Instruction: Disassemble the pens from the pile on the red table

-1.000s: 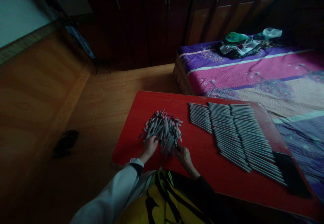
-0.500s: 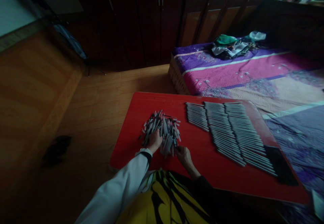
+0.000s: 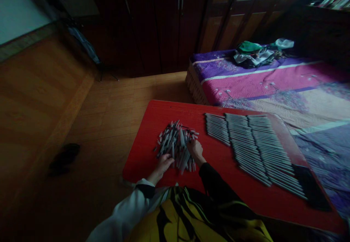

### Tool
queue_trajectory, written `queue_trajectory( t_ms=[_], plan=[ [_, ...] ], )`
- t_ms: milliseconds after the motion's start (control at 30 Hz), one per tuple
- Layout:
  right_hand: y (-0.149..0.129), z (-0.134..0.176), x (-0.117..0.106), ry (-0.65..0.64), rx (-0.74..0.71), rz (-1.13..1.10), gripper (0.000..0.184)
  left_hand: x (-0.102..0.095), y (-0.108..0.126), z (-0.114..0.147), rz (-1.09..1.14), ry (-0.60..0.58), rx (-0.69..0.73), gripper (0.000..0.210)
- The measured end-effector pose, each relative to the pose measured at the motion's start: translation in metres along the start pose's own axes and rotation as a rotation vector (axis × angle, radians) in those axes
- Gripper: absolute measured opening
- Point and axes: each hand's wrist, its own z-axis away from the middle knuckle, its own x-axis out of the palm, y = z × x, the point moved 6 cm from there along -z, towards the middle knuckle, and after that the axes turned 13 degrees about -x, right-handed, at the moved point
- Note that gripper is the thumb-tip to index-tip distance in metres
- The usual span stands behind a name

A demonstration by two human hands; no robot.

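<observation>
A loose pile of slim grey, white and dark pen parts (image 3: 170, 137) lies on the red table (image 3: 142, 139). At the pile's near left edge my left hand (image 3: 164, 162) is closed, its thumb and fingers pinching a pale pen barrel (image 3: 173, 150) that points away from me. My right hand (image 3: 195, 150) is over the pile's right side, its fingers curled down among the parts; whatever they grip is hidden. To the right, slim grey pens (image 3: 244, 139) lie side by side in three slanting columns.
A flat black object (image 3: 311, 187) lies at the table's right end, beside the pens. Behind the table is a bed (image 3: 237, 81) with a heap of cloth and bags (image 3: 254, 53). Dark wardrobes (image 3: 166, 26) line the back wall. Something dark (image 3: 65, 158) sits on the floor at left.
My left hand has drawn back from the middle of the pile to its near edge. My right hand has moved up from the near right edge onto the pile. The view has shifted slightly.
</observation>
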Motion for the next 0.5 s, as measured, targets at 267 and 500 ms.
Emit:
queue_trajectory(
  t_ms=[267, 500],
  plan=[
    [-0.002, -0.014, 0.008, -0.004, 0.096, -0.050, 0.035, -0.010, -0.005, 0.019, 0.292, -0.057, -0.006, 0.006],
    [-0.005, 0.000, -0.011, 0.125, 0.026, -0.311, 0.027, -0.018, -0.001, 0.024, 0.680, -0.066, -0.100, 0.014]
  ],
)
